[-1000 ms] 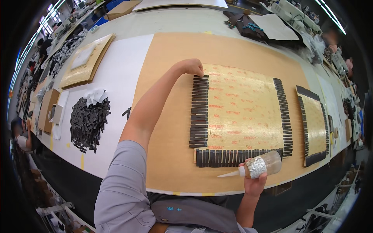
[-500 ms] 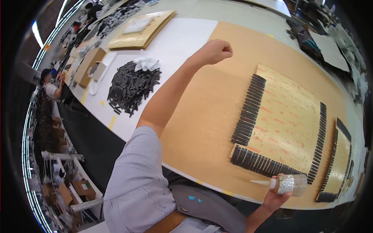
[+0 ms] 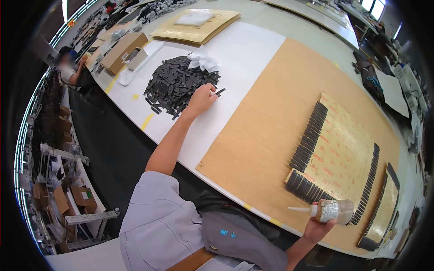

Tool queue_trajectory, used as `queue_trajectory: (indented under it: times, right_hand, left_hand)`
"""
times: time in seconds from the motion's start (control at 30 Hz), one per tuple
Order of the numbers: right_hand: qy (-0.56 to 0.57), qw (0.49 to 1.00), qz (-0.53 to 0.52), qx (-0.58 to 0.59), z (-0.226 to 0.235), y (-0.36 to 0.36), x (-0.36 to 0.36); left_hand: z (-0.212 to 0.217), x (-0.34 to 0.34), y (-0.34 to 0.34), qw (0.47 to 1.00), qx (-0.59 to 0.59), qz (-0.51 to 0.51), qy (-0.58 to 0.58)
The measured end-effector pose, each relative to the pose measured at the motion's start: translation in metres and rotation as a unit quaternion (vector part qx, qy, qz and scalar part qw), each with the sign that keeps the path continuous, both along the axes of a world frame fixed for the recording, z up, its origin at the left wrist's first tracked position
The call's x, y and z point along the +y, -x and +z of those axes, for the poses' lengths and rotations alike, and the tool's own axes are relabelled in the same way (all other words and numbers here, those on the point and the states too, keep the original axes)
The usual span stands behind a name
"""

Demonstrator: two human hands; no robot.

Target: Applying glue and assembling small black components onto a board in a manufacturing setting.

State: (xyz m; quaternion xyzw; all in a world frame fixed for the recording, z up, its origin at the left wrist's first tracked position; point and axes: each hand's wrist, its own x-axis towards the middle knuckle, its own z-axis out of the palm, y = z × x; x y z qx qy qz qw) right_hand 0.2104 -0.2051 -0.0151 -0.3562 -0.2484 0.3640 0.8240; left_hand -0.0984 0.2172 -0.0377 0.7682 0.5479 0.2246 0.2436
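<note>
At the right edge of a pile of dark strips (image 3: 169,83), my left hand (image 3: 202,99) is closed, a single dark strip (image 3: 220,92) jutting out from its fingertips. My right hand (image 3: 317,229) is wrapped round a clear glue bottle (image 3: 346,212), which lies sideways in the grip. Silvery tape circles its middle, and the long white nozzle points left. Beyond the bottle lies a yellowish board (image 3: 343,149) with rows of dark strips along its left, near and right edges. The bottle hides part of the near row.
Brown paper (image 3: 253,131) covers the table under the board. A narrower board (image 3: 384,207) edged with strips lies at the right. White cloth (image 3: 203,61) rests on the pile. Behind are a cardboard box (image 3: 124,52) and stacked boards (image 3: 217,27). A person (image 3: 70,72) is at the far left.
My left hand has moved left and down from above the brown paper to the pile, where a strip now shows at its fingers. My right hand keeps the bottle. The view has shifted.
</note>
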Motion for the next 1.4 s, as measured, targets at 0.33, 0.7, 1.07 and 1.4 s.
queue_trajectory:
  times: [0.33,0.7,1.07,1.4]
  right_hand:
    - [0.046,0.998,-0.034,-0.005,0.018,0.007,-0.003]
    - [0.006,0.999,-0.039,0.021,0.013,0.004,0.001]
    - [0.065,0.998,-0.023,-0.004,0.022,0.012,0.01]
    - [0.104,0.994,-0.033,-0.017,0.016,0.017,0.008]
  left_hand:
    - [0.0,0.032,-0.017,0.99,0.131,-0.033,0.038]
    - [0.072,-0.114,-0.059,0.861,-0.236,-0.22,0.394]
    - [0.049,-0.206,-0.096,0.743,-0.193,-0.336,0.545]
    - [0.045,-0.226,-0.103,0.738,-0.171,-0.349,0.551]
